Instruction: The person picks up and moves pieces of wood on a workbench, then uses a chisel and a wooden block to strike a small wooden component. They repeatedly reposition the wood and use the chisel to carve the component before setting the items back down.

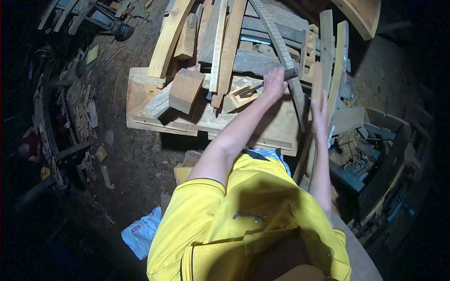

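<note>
My left hand (275, 82) is closed round a chisel (251, 91). Its dark, narrow blade points left over a small pale wooden block (239, 99) with a dark recess. A dark end sticks out on the other side of the fist. To the right, my right hand (320, 116) grips the lower part of a flat wooden piece (317, 78), which stands roughly lengthwise in front of me. The fingers lie along its side and partly hide it. A long, curved, notched strip (276, 35) runs between the two hands.
Long planks (229, 51) and a thick curved block (186, 90) lie on the wooden work surface (220, 122). A wooden bin (382, 187) with offcuts stands at right. Scraps and a blue-white bag (143, 232) lie on the floor at left.
</note>
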The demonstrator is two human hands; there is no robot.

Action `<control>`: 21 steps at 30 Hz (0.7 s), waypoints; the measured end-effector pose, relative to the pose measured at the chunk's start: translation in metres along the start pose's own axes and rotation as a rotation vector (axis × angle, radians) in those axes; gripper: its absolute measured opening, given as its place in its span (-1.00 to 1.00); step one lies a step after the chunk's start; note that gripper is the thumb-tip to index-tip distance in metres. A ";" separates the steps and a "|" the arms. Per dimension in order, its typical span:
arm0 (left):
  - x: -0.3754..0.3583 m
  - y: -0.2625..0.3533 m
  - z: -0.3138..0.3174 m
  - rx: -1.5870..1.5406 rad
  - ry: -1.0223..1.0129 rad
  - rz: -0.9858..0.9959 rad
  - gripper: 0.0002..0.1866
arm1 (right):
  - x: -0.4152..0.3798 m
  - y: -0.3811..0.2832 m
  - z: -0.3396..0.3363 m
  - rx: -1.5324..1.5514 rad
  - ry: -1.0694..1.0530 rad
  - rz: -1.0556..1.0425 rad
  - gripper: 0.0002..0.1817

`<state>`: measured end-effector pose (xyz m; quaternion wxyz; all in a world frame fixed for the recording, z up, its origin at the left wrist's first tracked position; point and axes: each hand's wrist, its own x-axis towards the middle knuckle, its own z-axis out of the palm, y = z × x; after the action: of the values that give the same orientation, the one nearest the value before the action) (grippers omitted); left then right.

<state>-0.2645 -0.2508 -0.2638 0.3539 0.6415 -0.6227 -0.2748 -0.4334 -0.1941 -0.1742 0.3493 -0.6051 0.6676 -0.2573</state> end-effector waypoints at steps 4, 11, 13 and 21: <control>-0.021 0.009 -0.056 -0.174 0.109 0.054 -0.65 | -0.014 -0.015 -0.015 0.213 0.159 0.051 -0.33; -0.094 -0.017 -0.171 -0.221 0.087 -0.197 -0.61 | -0.042 -0.074 0.004 0.043 -0.042 -0.031 -0.33; -0.114 -0.017 -0.177 -0.309 0.124 -0.259 -0.64 | -0.058 -0.115 0.020 -0.083 -0.261 -0.255 -0.34; -0.145 -0.044 -0.158 -0.484 0.360 -0.129 -0.66 | -0.078 -0.180 0.103 -0.439 -0.758 -0.921 -0.41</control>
<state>-0.1233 -0.0902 -0.2169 0.5828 0.6151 -0.4247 -0.3188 -0.2384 -0.1335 -0.0890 0.2825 -0.9368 0.2063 -0.0063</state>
